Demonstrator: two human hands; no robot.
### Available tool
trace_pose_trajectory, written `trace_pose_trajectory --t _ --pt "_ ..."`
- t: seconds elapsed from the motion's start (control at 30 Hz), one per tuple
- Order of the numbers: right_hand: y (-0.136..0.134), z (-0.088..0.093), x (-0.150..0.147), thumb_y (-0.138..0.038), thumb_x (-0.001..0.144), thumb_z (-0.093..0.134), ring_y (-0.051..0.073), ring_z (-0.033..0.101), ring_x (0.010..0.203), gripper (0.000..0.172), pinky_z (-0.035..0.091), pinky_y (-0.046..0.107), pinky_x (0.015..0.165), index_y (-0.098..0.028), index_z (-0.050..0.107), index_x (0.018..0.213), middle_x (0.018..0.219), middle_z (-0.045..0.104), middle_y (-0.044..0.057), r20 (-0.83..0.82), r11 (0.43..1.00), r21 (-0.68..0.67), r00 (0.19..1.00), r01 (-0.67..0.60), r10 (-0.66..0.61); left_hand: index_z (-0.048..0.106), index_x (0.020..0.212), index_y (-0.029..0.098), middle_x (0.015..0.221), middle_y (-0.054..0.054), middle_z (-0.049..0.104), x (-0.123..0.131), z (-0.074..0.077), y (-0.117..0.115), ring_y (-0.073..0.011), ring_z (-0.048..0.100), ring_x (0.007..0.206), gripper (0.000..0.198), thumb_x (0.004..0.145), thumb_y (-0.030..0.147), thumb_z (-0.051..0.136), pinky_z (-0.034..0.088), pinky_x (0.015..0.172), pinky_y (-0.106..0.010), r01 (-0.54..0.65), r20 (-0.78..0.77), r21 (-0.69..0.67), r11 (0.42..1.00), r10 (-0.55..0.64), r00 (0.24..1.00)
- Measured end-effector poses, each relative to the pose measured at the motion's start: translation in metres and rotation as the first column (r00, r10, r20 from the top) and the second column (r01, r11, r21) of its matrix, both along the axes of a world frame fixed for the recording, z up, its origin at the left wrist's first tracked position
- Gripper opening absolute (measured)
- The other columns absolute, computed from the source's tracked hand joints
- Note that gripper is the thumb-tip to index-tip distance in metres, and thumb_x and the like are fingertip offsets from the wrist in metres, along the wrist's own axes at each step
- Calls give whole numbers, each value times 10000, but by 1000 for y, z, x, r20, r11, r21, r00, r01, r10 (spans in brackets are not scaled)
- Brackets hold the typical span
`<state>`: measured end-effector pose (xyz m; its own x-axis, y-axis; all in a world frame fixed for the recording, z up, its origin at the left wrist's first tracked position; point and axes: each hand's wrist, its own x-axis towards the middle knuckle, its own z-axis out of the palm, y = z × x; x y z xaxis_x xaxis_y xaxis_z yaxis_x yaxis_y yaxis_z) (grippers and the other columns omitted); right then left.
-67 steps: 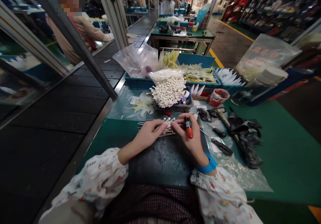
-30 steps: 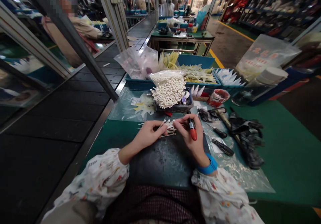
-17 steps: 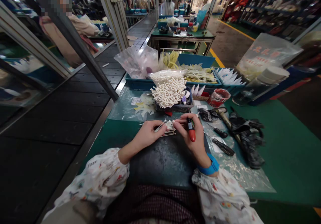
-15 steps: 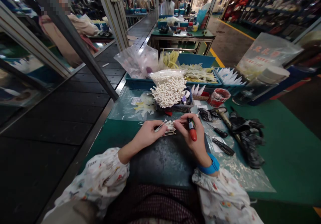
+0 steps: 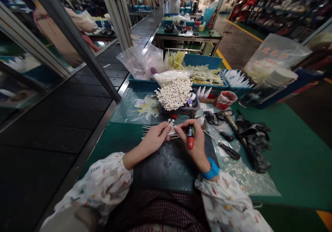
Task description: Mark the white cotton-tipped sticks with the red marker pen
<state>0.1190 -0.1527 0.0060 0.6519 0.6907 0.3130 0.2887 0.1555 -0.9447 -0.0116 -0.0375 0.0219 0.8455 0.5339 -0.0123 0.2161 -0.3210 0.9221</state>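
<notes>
My left hand (image 5: 155, 135) pinches thin white-tipped stems (image 5: 169, 122) between thumb and fingers above the dark work mat. Across from it, my right hand (image 5: 195, 140) keeps a tool with a red and black handle (image 5: 191, 140) tucked in its palm. The thumb and forefinger of that hand reach to the stem tips. Under and beside the left fingers lie more loose stems (image 5: 146, 131). Just behind the hands is a thick bundle of white-tipped stems (image 5: 173, 95) in a plastic bag, resting on a small dark box.
Screwdrivers (image 5: 229, 151), a hammer (image 5: 236, 126) and black crumpled material (image 5: 252, 145) lie to the right. Behind are blue trays (image 5: 144, 85) with pale leaves, a red cup (image 5: 225, 99) and a clear bottle (image 5: 269, 86). A dark conveyor (image 5: 77, 121) runs along the left; a co-worker's sleeve (image 5: 80, 20) shows beyond.
My right hand has moved left, closer to my left hand, and the handle in it has turned more upright. The stem tips in my left hand stand up more.
</notes>
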Motion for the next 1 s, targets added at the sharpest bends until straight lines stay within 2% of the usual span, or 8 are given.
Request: trace_pose_trajectory --t 0.1,0.23,0.43,0.57,0.67,0.73,0.8,1.0 --pt "0 -1 -2 -341 862 786 150 684 744 266 537 300 740 -245 543 907 814 725 -32 -4 1000 12 1000 24 -24 529 739 196 673 6 554 0 1 -2 -155 510 658 407 1017 473 422 387 657 -291 -7 -7 85 996 8 1000" --pt "1 0 -2 -343 853 787 154 703 736 287 556 308 741 -247 521 902 808 739 -32 -55 999 34 998 30 -28 638 846 172 793 -28 652 1 1 -2 -179 561 759 377 991 476 468 413 716 -303 -19 -1 71 997 19 1000" --pt "5 1 -1 -366 841 792 152 709 697 315 574 305 711 -251 504 899 798 740 -32 -153 998 43 987 -37 44 650 812 167 790 -21 669 1 1 -1 -171 571 758 352 952 466 528 407 710 -288 -19 26 49 999 18 1000" --pt "-1 2 0 -356 976 644 172 745 845 141 601 344 804 -256 590 1058 956 777 15 -55 996 90 998 25 -20 634 791 169 768 -17 639 -1 4 5 -163 548 738 352 942 470 532 401 695 -282 -63 28 20 998 63 998" --pt "-12 5 2 -318 1038 536 172 739 782 248 611 350 779 -281 609 1272 927 769 14 115 983 149 986 104 -121 604 747 175 733 -3 596 -3 7 11 -153 520 725 348 930 467 553 390 688 -277 -114 46 30 993 112 993" --pt "-19 8 4 -299 1014 575 192 740 856 307 609 356 815 -286 630 1315 996 765 36 315 981 166 937 98 -147 582 732 179 719 6 572 -4 8 13 -148 507 720 349 927 467 562 381 683 -274 -134 56 35 990 132 990" --pt "-24 13 5 -274 979 627 203 738 934 278 605 342 837 -281 668 1253 1063 761 45 453 982 167 877 90 -158 572 732 181 722 9 568 -5 8 14 -146 505 723 350 931 469 561 378 682 -273 -139 60 42 989 137 989" --pt "-23 21 -2 -196 918 686 146 711 712 107 593 259 689 -246 673 1013 827 735 -6 538 985 165 833 47 -130 562 718 181 694 18 546 -5 9 12 -137 486 691 358 963 440 527 362 659 -267 -81 52 129 988 74 996"
